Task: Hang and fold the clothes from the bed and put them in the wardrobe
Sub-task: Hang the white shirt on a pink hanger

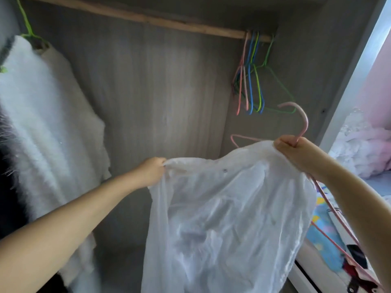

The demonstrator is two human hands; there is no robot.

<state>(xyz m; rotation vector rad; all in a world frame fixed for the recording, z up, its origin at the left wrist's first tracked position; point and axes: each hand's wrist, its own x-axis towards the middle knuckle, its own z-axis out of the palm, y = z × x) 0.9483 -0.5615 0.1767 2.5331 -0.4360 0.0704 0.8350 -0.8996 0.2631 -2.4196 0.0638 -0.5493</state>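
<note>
Your left hand [151, 171] pinches white shirt [228, 218]; right hand [296, 153] grips pink hanger [301, 123]; shirt half-mounted, wardrobe rail [148, 19] pending.

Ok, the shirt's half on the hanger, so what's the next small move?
Probably pull the sheer white shirt over the bare left tip of the pink wire hanger. That tip pokes out uncovered, the left hand pinches the shoulder fabric just below it, and the right hand holds the hanger's neck.
</note>
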